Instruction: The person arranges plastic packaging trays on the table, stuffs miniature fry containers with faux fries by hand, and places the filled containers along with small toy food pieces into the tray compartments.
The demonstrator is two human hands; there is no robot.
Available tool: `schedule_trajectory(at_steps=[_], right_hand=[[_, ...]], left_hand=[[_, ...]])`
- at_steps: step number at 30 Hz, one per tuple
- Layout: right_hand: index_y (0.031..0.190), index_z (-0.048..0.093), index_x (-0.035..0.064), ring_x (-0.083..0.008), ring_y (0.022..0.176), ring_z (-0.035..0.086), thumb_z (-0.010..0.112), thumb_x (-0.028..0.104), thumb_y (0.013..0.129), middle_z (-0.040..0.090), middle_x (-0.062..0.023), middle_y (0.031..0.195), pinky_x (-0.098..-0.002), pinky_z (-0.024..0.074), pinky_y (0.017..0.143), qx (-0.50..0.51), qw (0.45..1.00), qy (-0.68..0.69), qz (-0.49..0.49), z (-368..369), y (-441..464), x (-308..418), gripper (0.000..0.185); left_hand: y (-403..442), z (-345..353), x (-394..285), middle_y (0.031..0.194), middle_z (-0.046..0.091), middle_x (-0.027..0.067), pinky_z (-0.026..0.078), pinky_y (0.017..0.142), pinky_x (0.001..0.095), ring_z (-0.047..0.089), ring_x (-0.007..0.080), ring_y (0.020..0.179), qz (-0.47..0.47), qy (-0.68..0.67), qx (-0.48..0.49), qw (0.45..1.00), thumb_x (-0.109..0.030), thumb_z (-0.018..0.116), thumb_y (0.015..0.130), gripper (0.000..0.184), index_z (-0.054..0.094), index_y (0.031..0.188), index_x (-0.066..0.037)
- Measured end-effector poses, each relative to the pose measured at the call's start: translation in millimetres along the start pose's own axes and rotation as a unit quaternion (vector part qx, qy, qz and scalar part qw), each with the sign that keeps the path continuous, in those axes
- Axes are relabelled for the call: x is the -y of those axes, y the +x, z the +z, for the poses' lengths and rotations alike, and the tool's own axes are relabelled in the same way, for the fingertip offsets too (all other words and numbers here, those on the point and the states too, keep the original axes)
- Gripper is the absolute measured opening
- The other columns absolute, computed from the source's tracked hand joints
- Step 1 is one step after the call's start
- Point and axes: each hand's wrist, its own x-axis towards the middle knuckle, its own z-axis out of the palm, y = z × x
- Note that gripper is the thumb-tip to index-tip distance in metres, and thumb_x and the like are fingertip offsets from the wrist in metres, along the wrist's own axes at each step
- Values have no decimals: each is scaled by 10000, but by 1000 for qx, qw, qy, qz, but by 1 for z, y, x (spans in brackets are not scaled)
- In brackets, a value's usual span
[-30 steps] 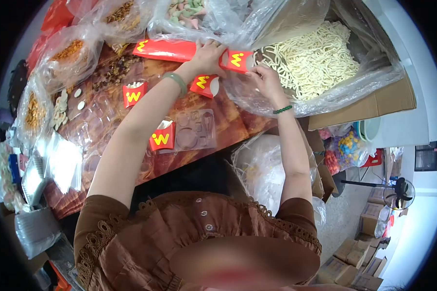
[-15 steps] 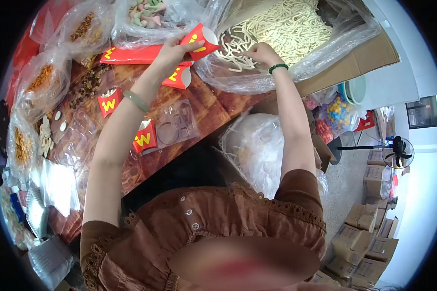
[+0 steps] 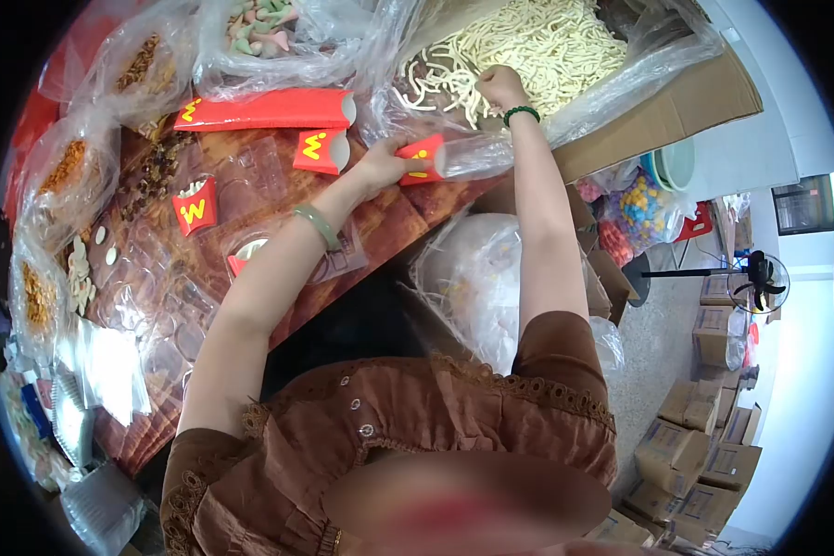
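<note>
My left hand (image 3: 386, 168) is closed round a small red fries carton (image 3: 421, 157) with a yellow mark, its pale open end facing right. My right hand (image 3: 503, 90), with its fingers pinched together, is at the left side of a heap of cream-coloured fry-shaped sticks (image 3: 565, 56). Whatever is between those fingertips is hidden. The heap lies in a plastic-lined cardboard box (image 3: 663, 116). Left of my left hand are a loose red carton (image 3: 321, 151) and a long nested stack of red cartons (image 3: 259, 110). A filled carton (image 3: 195, 206) stands further left; another carton (image 3: 248, 250) is partly behind my left forearm.
Clear plastic trays (image 3: 153, 301) lie on the brown-patterned table (image 3: 394, 227). Bags of small orange pieces (image 3: 62, 167) line its left edge. A bag of pastel pieces (image 3: 267, 28) sits at the back. A plastic-lined container (image 3: 477, 287) stands below the table's edge, under my right arm.
My left hand has moved down and right with a carton, away from the nested stack. My right hand has shifted slightly up, staying at the sticks. The camera view has shifted slightly.
</note>
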Motion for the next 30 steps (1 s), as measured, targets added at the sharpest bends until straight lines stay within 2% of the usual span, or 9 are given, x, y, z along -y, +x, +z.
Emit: schedule_trajectory(at_steps=[3,5,9,13,17,20,22,23,30], right_hand=[[1173,555,31,-288,1095,565,760,418,651,584,-203,1158,-363,455,923,-49,998,29,-3,15,11,5,681],[1208,537,14,-281,953,625,753,384,665,632,-195,1058,-344,482,849,-23,980,-172,-100,32,9,7,692],[1101,618,16,-269,919,639,736,214,648,643,-199,1017,-331,502,798,8,988,-126,-86,20,27,-13,508],[1001,638,-48,-275,934,634,817,485,502,650,-190,1011,-344,504,805,121,971,-207,-25,-19,26,-23,752],[961,665,-33,-289,936,637,784,484,561,654,-197,1003,-353,495,819,56,972,-226,11,-3,20,-38,665],[1016,651,-19,-301,982,623,790,425,580,638,-202,1058,-354,485,849,130,976,-173,-5,-3,20,-38,638],[765,659,-44,-187,477,533,800,449,572,617,-133,693,-319,433,468,78,980,-184,-1,-10,15,-33,548],[636,634,-24,-182,492,543,802,457,569,613,-120,653,-315,432,479,85,980,-178,2,-17,10,-28,514],[691,628,-30,-176,582,575,831,412,573,632,-130,710,-303,449,498,139,982,-120,49,-7,13,-23,500]], left_hand=[[-9,2,-17,1062,605,60,436,872,255,563,131,965,-26,33,9,999,-119,711,791,444,526,1179,-7],[1,-1,-4,1059,606,59,436,874,257,564,128,963,-20,25,10,999,-125,711,792,443,529,1179,-9],[2,-3,0,1056,610,62,441,873,259,567,127,962,12,27,12,999,-133,714,792,446,536,1180,-5],[-1,0,-5,1066,611,67,441,872,256,566,128,966,-32,26,-3,999,-123,712,791,446,540,1183,4],[6,-4,3,1076,614,120,459,854,275,587,169,957,-15,-20,-3,1000,-118,732,765,482,532,1174,41],[8,-5,5,1075,615,120,459,854,275,589,168,956,2,-34,0,999,-123,726,773,474,531,1172,46],[4,-4,7,1075,616,120,459,854,275,589,167,956,10,-41,5,999,-126,722,779,471,530,1171,50],[4,-4,5,1073,616,116,458,854,274,589,166,955,-11,-50,-1,999,-123,717,785,458,533,1169,44],[-3,-1,-7,1055,621,94,457,850,271,588,151,945,-29,-63,-7,998,-113,705,798,416,546,1159,22]])
